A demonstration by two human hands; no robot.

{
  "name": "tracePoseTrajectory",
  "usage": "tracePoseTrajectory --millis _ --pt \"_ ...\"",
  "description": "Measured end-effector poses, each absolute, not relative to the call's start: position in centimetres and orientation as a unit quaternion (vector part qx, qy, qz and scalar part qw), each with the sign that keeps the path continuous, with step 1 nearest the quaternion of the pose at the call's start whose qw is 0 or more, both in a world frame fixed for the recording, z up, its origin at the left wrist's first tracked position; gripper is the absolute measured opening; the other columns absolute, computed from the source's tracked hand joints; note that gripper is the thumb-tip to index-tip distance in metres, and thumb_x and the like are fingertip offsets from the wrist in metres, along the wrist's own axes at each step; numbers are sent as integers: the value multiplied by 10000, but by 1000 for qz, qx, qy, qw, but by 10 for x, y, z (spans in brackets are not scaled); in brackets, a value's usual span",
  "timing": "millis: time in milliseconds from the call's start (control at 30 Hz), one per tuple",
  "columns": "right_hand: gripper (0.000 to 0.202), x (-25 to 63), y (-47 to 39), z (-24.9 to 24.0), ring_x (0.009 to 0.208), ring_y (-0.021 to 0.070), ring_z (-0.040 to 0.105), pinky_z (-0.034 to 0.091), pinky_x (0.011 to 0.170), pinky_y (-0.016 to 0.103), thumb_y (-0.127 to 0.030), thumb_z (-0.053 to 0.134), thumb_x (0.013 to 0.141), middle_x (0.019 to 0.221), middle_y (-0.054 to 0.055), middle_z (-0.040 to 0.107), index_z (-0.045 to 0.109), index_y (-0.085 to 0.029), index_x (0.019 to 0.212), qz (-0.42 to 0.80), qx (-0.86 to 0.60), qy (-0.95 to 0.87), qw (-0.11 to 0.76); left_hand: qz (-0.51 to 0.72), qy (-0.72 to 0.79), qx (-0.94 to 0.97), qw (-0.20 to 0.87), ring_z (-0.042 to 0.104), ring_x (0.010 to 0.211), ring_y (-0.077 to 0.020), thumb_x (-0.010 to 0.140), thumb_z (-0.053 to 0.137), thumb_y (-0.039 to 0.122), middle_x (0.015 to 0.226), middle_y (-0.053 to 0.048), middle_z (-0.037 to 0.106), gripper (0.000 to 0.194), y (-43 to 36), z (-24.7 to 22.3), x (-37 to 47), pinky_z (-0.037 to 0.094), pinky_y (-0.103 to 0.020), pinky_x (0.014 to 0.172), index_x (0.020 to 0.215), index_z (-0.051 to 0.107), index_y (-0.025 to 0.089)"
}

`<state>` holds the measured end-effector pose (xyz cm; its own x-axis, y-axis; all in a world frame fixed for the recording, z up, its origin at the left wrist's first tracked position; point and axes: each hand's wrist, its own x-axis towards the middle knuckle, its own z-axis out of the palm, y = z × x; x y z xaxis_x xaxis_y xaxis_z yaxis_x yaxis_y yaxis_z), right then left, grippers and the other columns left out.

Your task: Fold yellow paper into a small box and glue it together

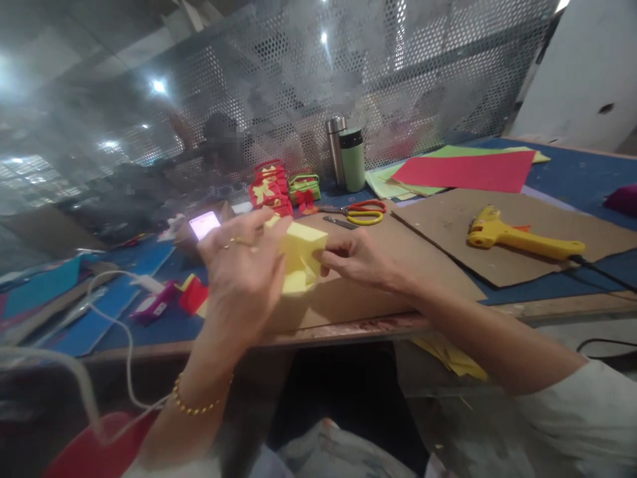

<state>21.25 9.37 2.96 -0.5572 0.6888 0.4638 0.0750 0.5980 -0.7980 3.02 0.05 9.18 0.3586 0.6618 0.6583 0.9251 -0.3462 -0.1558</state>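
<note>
A small yellow folded piece [300,255], shaped like an open box, is held above the brown cardboard near the table's front edge. My left hand [246,265] grips it from the left, its back turned to the camera and its fingertips partly hidden. From the right, my right hand [358,262] pinches the piece's edge between thumb and bent fingers. Just beyond the hands lie scissors [365,212] with red and yellow handles and a dark blade [340,223].
A yellow glue gun [522,240] lies on cardboard [432,226] at right. Behind stand a green tumbler [352,162], a steel flask [336,149] and red decorated boxes [269,189]. A lit phone [204,226], purple device [153,302] and white cable [130,358] are at left.
</note>
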Motion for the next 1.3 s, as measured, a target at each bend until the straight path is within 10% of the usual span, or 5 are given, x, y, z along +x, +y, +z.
tracePoseTrajectory --millis 133,367,633,1300 --pt "252 212 91 31 367 50 377 278 424 208 -245 543 826 417 -68 471 696 -131 660 475 -244 -733 421 -306 -494 -762 285 614 1143 -330 946 582 253 1115 -80 720 157 -4 80 31 349 -568 1042 983 734 260" --pt "238 209 89 32 344 55 429 299 380 187 -271 608 811 423 -44 543 660 -141 620 556 -231 -676 426 -328 -470 -761 304 548 1261 -374 913 632 432 1255 -141 645 248 5 64 42 365 -591 1046 968 737 213" --pt "197 209 86 38 350 37 414 321 378 187 -225 614 825 532 -18 653 690 -130 670 596 -220 -649 419 -316 -501 -771 236 510 1328 -393 816 650 242 1221 -113 675 190 21 67 37 293 -635 1150 631 639 199" --pt "187 206 90 37 357 32 396 283 386 188 -184 654 768 496 -10 617 683 -110 599 580 -246 -698 342 -294 -509 -794 156 613 1182 -310 805 554 275 1099 -61 730 188 40 74 28 398 -568 1099 646 643 230"
